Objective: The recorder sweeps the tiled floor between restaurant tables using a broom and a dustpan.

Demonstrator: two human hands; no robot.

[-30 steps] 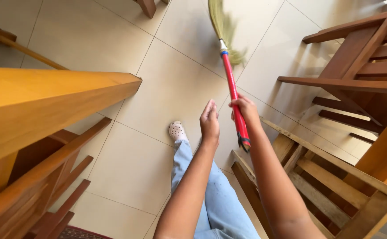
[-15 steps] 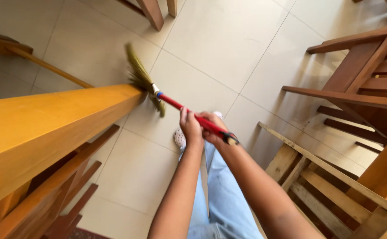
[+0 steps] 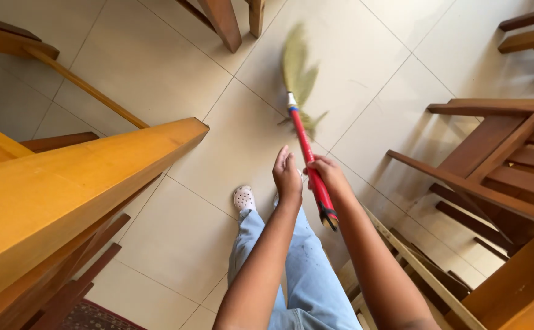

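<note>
Your right hand [image 3: 325, 174] grips the red broom [image 3: 308, 156] handle; your left hand [image 3: 287, 177] is open just beside it. Bristles meet the floor [image 3: 218, 146] ahead, mid-sweep; next stroke likely needs clearance from the chairs [image 3: 499, 159].

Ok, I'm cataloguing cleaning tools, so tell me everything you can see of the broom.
The broom has a red, plastic-looking handle with a blue band, a white collar and a dark end cap. Its head is a blurred fan of greenish-yellow straw bristles. It slants away from the person, bristles at the pale tiled floor. The right hand grips the handle; the open left hand is beside it.
</note>
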